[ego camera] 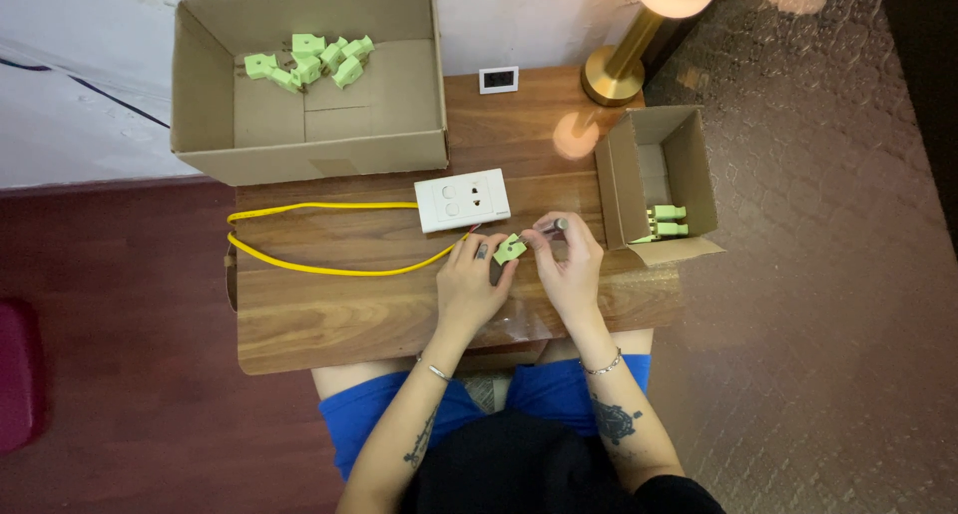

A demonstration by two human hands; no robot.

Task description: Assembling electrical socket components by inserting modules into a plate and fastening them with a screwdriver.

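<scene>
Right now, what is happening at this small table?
A seated person holds a small green plug piece in the left hand, while the right hand works on it with a slim tool. Similar green pieces lie in the big cardboard box and the smaller box. A white socket plate with yellow cable lies nearby.

The left hand is pinching a small green plug piece over the wooden table, while the right hand is pressing a slim dark-handled tool against it. Just beyond them a white socket plate is lying with a yellow cable looping out to the left. More green pieces are sitting in the large cardboard box and the small cardboard box, near a brass lamp.
</scene>
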